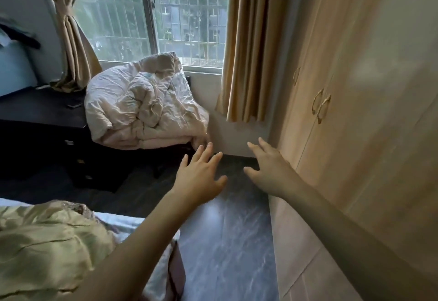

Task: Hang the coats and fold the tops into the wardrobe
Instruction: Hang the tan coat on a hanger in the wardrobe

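Note:
A light wooden wardrobe [355, 115] fills the right side, its doors closed, with curved metal handles [320, 106] at mid height. My left hand [201, 175] reaches forward over the dark floor, fingers spread and holding nothing. My right hand [267, 165] stretches out beside it, fingers spread, close to the wardrobe's front and empty. A shiny golden garment [47, 246] lies crumpled on the bed at the lower left. No coat or top is in either hand.
A crumpled pale duvet [144, 103] is piled on a chair below the window [154, 16]. A dark desk [40, 111] stands at left. Tan curtains [251, 46] hang beside the wardrobe. Dark glossy floor [225, 241] runs between bed and wardrobe.

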A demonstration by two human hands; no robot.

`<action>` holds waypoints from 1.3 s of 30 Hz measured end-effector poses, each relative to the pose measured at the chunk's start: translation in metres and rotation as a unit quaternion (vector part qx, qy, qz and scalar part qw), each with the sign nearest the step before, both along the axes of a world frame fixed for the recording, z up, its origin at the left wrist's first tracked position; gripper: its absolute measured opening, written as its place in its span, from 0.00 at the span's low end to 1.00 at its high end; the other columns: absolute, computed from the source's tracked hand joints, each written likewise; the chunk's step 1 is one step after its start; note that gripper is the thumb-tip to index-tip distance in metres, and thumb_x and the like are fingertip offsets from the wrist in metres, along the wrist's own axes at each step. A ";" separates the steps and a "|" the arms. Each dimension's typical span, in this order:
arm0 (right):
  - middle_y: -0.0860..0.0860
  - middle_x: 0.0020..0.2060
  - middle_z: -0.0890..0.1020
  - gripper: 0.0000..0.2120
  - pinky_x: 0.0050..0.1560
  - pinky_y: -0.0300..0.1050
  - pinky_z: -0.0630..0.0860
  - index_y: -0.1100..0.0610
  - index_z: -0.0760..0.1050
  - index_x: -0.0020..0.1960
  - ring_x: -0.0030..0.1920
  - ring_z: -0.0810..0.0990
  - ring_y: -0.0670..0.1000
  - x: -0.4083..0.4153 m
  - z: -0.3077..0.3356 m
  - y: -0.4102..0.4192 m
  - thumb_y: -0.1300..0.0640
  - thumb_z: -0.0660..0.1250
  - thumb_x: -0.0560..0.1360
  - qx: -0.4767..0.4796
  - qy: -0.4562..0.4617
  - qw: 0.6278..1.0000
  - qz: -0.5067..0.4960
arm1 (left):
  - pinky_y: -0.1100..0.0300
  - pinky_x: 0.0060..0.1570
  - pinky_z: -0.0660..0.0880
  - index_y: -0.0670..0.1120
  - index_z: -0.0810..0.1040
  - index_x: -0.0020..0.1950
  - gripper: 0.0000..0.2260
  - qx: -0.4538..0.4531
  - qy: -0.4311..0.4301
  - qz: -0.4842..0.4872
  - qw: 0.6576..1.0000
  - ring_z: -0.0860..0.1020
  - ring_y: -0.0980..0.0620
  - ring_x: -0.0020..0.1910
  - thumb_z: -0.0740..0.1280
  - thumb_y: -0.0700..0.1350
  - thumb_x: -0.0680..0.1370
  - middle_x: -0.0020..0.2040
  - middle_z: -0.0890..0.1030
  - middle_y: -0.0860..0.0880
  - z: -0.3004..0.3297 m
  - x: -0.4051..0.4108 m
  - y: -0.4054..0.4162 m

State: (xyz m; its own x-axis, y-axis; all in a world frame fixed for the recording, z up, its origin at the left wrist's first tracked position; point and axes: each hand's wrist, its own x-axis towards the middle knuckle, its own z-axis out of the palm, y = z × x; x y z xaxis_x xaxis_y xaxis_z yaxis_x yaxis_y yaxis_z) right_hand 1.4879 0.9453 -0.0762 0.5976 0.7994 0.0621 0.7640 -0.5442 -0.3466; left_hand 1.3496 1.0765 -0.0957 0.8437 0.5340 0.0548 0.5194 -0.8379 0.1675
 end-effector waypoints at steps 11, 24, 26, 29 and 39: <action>0.50 0.79 0.49 0.34 0.74 0.56 0.59 0.47 0.50 0.79 0.78 0.51 0.53 0.126 0.031 0.129 0.44 0.61 0.78 -0.020 -0.018 1.000 -0.001 | 0.45 0.76 0.45 0.55 0.51 0.80 0.31 -0.019 -0.019 -0.026 0.999 0.42 0.51 0.79 0.56 0.60 0.79 0.81 0.42 0.52 0.027 0.139 0.143; 0.48 0.79 0.43 0.37 0.76 0.57 0.52 0.45 0.45 0.79 0.78 0.45 0.53 0.257 0.043 0.244 0.42 0.62 0.78 -0.054 -0.022 0.998 0.029 | 0.44 0.77 0.47 0.55 0.51 0.80 0.30 0.007 0.002 -0.024 1.000 0.42 0.51 0.79 0.56 0.60 0.79 0.81 0.42 0.51 0.045 0.251 0.257; 0.48 0.79 0.41 0.38 0.77 0.58 0.50 0.44 0.44 0.79 0.78 0.43 0.53 0.283 0.055 0.261 0.42 0.62 0.78 -0.058 -0.018 0.997 0.038 | 0.44 0.77 0.46 0.56 0.51 0.80 0.30 0.006 0.010 -0.010 1.000 0.41 0.51 0.79 0.56 0.60 0.80 0.80 0.41 0.52 0.050 0.273 0.277; 0.49 0.79 0.40 0.38 0.76 0.58 0.48 0.44 0.43 0.79 0.78 0.41 0.53 0.325 0.074 0.289 0.42 0.62 0.78 -0.054 -0.021 0.997 0.056 | 0.44 0.76 0.47 0.56 0.51 0.80 0.30 0.011 0.008 0.014 1.000 0.41 0.51 0.79 0.56 0.60 0.80 0.80 0.41 0.52 0.065 0.306 0.302; 0.48 0.79 0.45 0.37 0.75 0.58 0.55 0.46 0.45 0.79 0.78 0.49 0.52 0.415 0.092 0.404 0.42 0.61 0.78 -0.026 -0.031 0.985 0.166 | 0.47 0.75 0.49 0.56 0.50 0.80 0.31 0.035 0.004 0.098 0.995 0.45 0.51 0.79 0.57 0.62 0.80 0.80 0.41 0.53 0.106 0.388 0.373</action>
